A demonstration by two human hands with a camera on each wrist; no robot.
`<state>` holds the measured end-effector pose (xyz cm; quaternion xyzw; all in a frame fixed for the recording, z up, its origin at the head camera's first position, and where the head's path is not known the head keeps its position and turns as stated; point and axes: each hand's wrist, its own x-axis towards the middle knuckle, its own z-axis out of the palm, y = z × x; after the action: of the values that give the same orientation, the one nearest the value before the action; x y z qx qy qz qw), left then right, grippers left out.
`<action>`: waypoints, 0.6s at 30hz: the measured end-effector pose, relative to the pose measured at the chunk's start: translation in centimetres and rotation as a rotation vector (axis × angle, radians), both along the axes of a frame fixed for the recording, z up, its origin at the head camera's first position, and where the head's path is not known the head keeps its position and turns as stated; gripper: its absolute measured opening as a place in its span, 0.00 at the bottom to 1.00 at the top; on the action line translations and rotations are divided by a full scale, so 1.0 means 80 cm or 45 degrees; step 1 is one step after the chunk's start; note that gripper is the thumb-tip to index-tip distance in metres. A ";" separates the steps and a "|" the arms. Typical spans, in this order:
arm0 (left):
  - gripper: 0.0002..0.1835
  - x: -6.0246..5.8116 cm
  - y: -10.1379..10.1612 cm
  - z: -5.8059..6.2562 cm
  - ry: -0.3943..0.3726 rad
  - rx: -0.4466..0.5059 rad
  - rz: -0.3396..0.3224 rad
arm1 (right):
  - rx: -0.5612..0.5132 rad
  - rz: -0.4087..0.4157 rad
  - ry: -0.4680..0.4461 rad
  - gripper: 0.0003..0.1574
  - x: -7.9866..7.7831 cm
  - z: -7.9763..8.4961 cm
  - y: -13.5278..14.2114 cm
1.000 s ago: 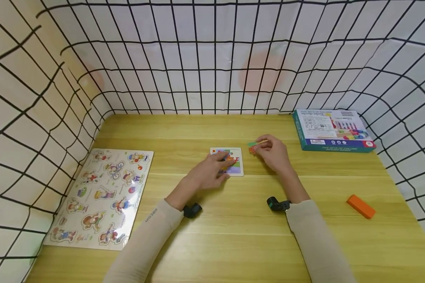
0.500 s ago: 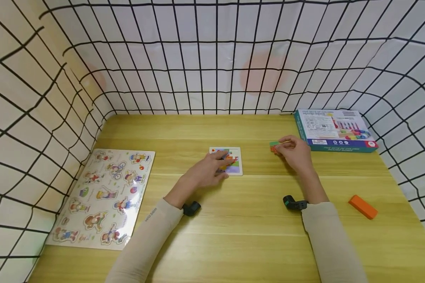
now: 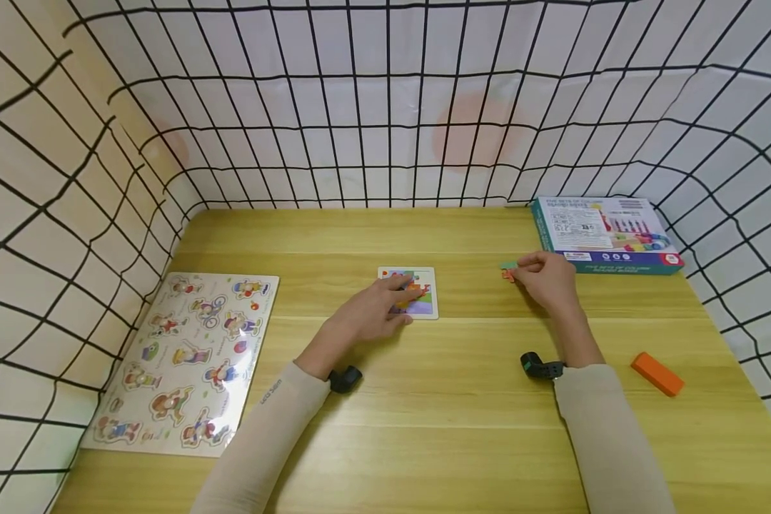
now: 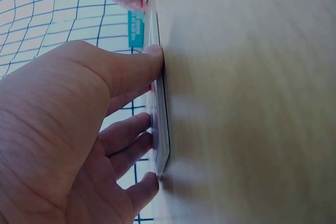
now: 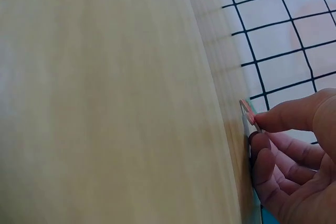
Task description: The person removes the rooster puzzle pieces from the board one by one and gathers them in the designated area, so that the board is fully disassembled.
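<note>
From where I stand, the small picture board (image 3: 427,307) lies flat about midway along the worktop (image 3: 437,414), nearer its far edge than the person. The left hand (image 3: 378,312) rests over it with fingers spread and loosely bent, grasping nothing, the thumb against the board's near edge. The right hand (image 3: 547,283) pinches a small red-and-green piece (image 3: 508,270) between thumb and fingertips, well to the right of the board and short of the box (image 3: 610,232). The right wrist view is dim, so I can't tell whether the piece's lower edge touches the wood, or whether it is one piece or two.

To my mind the step in hand is handling that piece while the board is steadied. A light pinch at the rim would serve best, leaving its picture readable and its outline free; the left hand should weigh just enough to stop the board sliding without covering its upper right corner.

The worktop is pale, smooth wood-grain. A large figure board (image 3: 195,382) runs along its left edge, the box fills the far right corner, and an orange block (image 3: 657,374) lies toward the right edge. White screens (image 3: 337,107) crossed with black lines enclose the sides and back.
</note>
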<state>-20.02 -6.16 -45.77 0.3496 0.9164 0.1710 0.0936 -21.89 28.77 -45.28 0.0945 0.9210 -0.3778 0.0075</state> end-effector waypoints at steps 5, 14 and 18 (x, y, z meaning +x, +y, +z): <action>0.32 -0.001 -0.001 0.000 -0.008 -0.004 0.000 | 0.012 -0.027 -0.024 0.20 -0.002 0.004 -0.004; 0.32 0.001 -0.001 -0.001 -0.008 -0.006 -0.017 | 0.043 -0.068 -0.032 0.19 -0.004 0.002 -0.004; 0.32 0.001 -0.001 0.000 0.000 0.000 -0.020 | -0.016 -0.071 -0.051 0.19 -0.003 0.005 -0.003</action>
<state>-19.98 -6.27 -45.77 0.3569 0.9135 0.1704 0.0949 -22.13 28.55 -44.89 0.1276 0.9154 -0.3816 0.0159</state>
